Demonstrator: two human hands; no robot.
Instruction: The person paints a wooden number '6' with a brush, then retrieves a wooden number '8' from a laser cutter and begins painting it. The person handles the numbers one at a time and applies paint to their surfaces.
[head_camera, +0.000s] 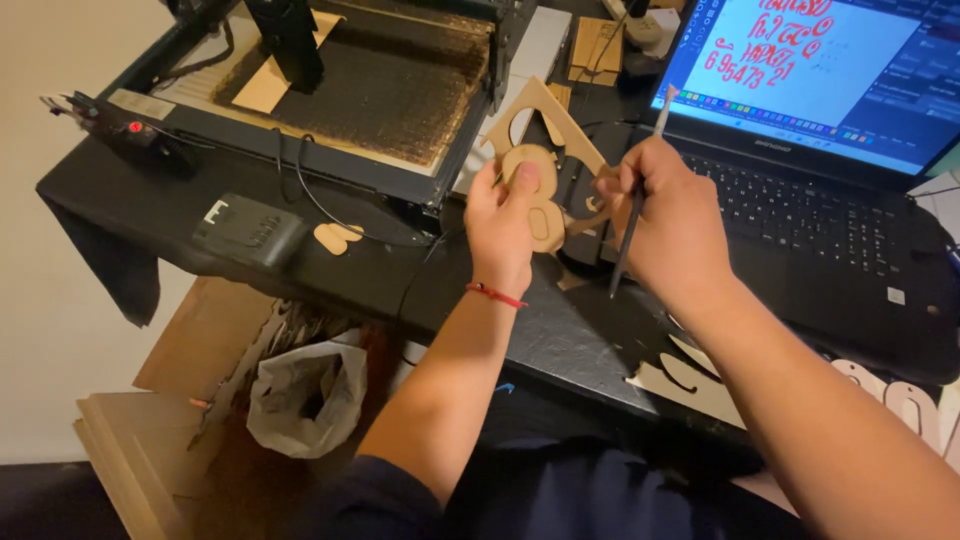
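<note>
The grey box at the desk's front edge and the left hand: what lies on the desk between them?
In the head view, a small tan wooden cutout lies on the black desk, between the grey box and the left hand.

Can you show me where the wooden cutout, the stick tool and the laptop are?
wooden cutout (541, 196), head view, on its rounded middle.
stick tool (626, 250), head view, on its dark shaft.
laptop (800, 205), head view, on its keyboard.

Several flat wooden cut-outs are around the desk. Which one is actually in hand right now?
The tan figure-eight-shaped wooden cut-out, gripped by the left hand. The small tan wooden piece lies loose on the black desk, and the pale cut sheet rests at the desk's near edge.
</note>
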